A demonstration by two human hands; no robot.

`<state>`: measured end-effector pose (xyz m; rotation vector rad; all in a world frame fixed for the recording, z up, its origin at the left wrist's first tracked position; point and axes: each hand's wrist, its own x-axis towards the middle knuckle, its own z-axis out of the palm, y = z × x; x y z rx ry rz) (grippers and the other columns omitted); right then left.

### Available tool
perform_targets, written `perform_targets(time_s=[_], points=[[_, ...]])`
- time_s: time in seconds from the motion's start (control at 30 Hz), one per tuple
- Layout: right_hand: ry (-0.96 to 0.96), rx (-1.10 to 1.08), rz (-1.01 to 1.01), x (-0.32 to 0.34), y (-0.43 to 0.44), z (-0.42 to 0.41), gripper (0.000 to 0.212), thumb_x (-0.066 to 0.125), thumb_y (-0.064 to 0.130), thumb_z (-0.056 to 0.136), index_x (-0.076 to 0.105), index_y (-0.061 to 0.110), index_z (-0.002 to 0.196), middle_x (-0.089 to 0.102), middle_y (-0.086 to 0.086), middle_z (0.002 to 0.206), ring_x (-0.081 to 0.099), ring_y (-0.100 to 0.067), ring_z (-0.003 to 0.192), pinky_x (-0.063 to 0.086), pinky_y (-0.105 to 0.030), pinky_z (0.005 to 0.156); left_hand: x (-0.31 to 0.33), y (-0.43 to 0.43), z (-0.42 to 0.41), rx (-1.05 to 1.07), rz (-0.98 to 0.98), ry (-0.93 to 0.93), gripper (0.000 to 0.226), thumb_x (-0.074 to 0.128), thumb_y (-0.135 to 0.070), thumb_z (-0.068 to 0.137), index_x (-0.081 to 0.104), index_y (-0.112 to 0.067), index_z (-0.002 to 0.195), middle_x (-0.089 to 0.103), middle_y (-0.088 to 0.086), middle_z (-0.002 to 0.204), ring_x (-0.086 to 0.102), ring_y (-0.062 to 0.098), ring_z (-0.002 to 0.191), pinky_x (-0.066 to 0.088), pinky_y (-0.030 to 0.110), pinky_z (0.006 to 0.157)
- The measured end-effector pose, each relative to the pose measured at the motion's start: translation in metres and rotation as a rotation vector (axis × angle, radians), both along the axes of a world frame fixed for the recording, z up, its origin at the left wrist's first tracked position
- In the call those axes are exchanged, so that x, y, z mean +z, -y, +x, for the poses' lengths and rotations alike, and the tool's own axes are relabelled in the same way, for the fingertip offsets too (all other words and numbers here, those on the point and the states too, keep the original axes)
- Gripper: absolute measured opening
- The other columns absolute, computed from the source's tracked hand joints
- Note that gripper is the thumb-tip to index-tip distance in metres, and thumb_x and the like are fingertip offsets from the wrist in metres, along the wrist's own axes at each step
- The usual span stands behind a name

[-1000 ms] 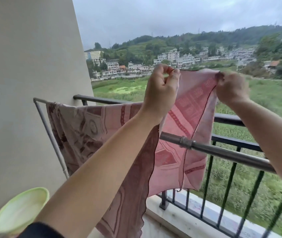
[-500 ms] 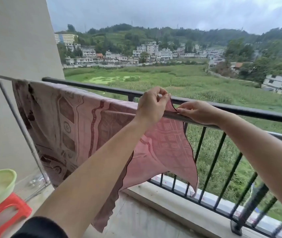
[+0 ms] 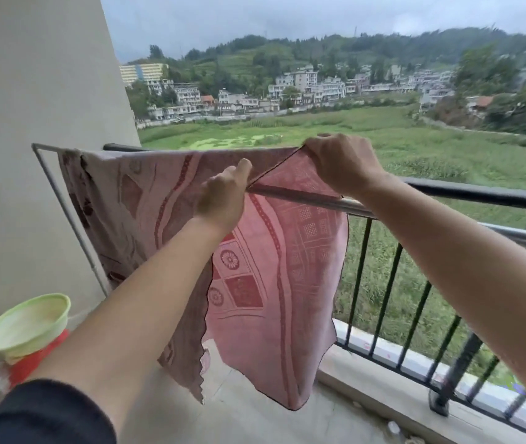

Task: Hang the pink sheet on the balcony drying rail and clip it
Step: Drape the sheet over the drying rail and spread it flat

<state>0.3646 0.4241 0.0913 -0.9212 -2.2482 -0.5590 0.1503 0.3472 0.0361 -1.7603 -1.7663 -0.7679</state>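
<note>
The pink patterned sheet (image 3: pixel 274 267) hangs over the silver drying rail (image 3: pixel 360 209), which runs from the wall on the left towards the right. My left hand (image 3: pixel 223 200) pinches the sheet's near layer at the rail. A little farther right, my right hand (image 3: pixel 341 161) grips the sheet's upper edge and holds it lifted above the rail. The sheet's right part hangs down nearly to the floor. No clip is visible.
A black balcony railing (image 3: pixel 479 193) runs just behind the drying rail, with vertical bars below. A pale green basin (image 3: pixel 28 325) sits on a red stool (image 3: pixel 37 357) at the lower left. The beige wall (image 3: pixel 31 123) is on the left.
Both hands lowered the raised sheet corner to the rail, then spread it: my right hand now lifts the edge farther right. The camera view swung left and back.
</note>
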Motion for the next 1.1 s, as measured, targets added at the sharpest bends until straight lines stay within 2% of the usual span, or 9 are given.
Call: perform_targets(time_s=[0.23, 0.4, 0.53, 0.67, 0.73, 0.8, 0.87, 0.97, 1.1], points=[[0.075, -0.197, -0.055, 0.003, -0.040, 0.126, 0.031, 0.046, 0.030, 0.105, 0.069, 0.010, 0.100, 0.065, -0.004, 0.085, 0.061, -0.022, 0.064, 0.049, -0.031, 0.057, -0.052, 0.016, 0.031, 0.524, -0.257, 0.267, 0.033, 0.052, -0.004, 0.086, 0.046, -0.011, 0.118, 0.059, 0.017, 0.114, 0.060, 0.041, 0.103, 0.048, 0.044, 0.080], [0.285, -0.520, -0.327, -0.003, -0.071, 0.186, 0.022, 0.045, 0.022, 0.103, 0.061, 0.010, 0.094, 0.059, 0.000, 0.080, 0.057, -0.020, 0.074, 0.046, -0.033, 0.064, -0.035, 0.010, 0.098, 0.460, -0.074, 0.452, 0.012, 0.055, -0.012, 0.083, 0.056, -0.018, 0.092, 0.067, 0.018, 0.091, 0.064, 0.039, 0.088, 0.054, 0.042, 0.076], [0.215, -0.243, -0.452, -0.006, -0.070, 0.182, 0.029, 0.054, 0.023, 0.094, 0.062, 0.014, 0.121, 0.067, -0.008, 0.114, 0.063, -0.027, 0.101, 0.052, -0.037, 0.078, 0.027, 0.012, 0.158, 0.374, 0.185, 0.439, 0.011, 0.056, -0.014, 0.087, 0.062, -0.011, 0.096, 0.068, 0.012, 0.094, 0.062, 0.034, 0.092, 0.046, 0.035, 0.073], [0.239, 0.264, -0.761, -0.010, -0.034, 0.174, 0.096, 0.068, 0.062, 0.082, 0.023, 0.022, 0.156, 0.033, -0.008, 0.158, 0.036, -0.029, 0.142, 0.034, -0.048, 0.116, 0.076, 0.022, 0.213, 0.329, 0.272, 0.361, 0.007, 0.060, -0.018, 0.087, 0.064, -0.014, 0.092, 0.070, 0.006, 0.093, 0.062, 0.028, 0.088, 0.041, 0.029, 0.070], [0.268, 0.313, -0.755, -0.020, -0.021, 0.172, 0.088, 0.068, 0.072, 0.073, 0.041, 0.028, 0.145, 0.048, -0.003, 0.145, 0.047, -0.028, 0.131, 0.042, -0.045, 0.108, 0.081, 0.026, 0.244, 0.268, 0.245, 0.326, 0.004, 0.061, -0.014, 0.084, 0.063, -0.017, 0.085, 0.067, 0.002, 0.086, 0.058, 0.022, 0.080, 0.042, 0.030, 0.068], [0.282, 0.257, -0.643, -0.030, -0.015, 0.170, 0.030, 0.061, 0.063, 0.087, 0.058, 0.034, 0.095, 0.061, 0.004, 0.097, 0.062, -0.026, 0.098, 0.052, -0.036, 0.080, 0.079, 0.028, 0.271, 0.217, 0.223, 0.311, 0.008, 0.061, -0.011, 0.083, 0.059, -0.019, 0.080, 0.061, -0.003, 0.078, 0.054, 0.019, 0.075, 0.040, 0.029, 0.066], [0.238, 0.172, -0.472, -0.034, -0.016, 0.178, 0.033, 0.050, 0.043, 0.100, 0.048, 0.026, 0.071, 0.059, 0.004, 0.080, 0.060, -0.028, 0.083, 0.047, -0.034, 0.065, 0.074, 0.032, 0.288, 0.172, 0.218, 0.268, 0.011, 0.061, -0.009, 0.081, 0.057, -0.019, 0.078, 0.059, -0.004, 0.073, 0.057, 0.021, 0.073, 0.044, 0.030, 0.065], [0.171, -0.005, -0.371, -0.026, -0.028, 0.216, 0.023, 0.047, 0.021, 0.100, 0.062, 0.027, 0.082, 0.068, 0.000, 0.090, 0.061, -0.025, 0.081, 0.042, -0.032, 0.065, 0.057, 0.041, 0.299, 0.178, 0.142, 0.189, 0.012, 0.058, -0.003, 0.080, 0.059, -0.015, 0.083, 0.062, 0.000, 0.073, 0.057, 0.022, 0.069, 0.045, 0.030, 0.058], [0.200, -0.172, -0.395, -0.016, -0.031, 0.282, 0.029, 0.045, 0.016, 0.098, 0.070, 0.030, 0.093, 0.071, 0.001, 0.098, 0.060, -0.023, 0.083, 0.039, -0.031, 0.067, 0.005, 0.045, 0.322, 0.250, -0.048, 0.152, 0.014, 0.053, -0.002, 0.081, 0.055, -0.014, 0.088, 0.061, 0.004, 0.083, 0.061, 0.029, 0.078, 0.039, 0.028, 0.053]])
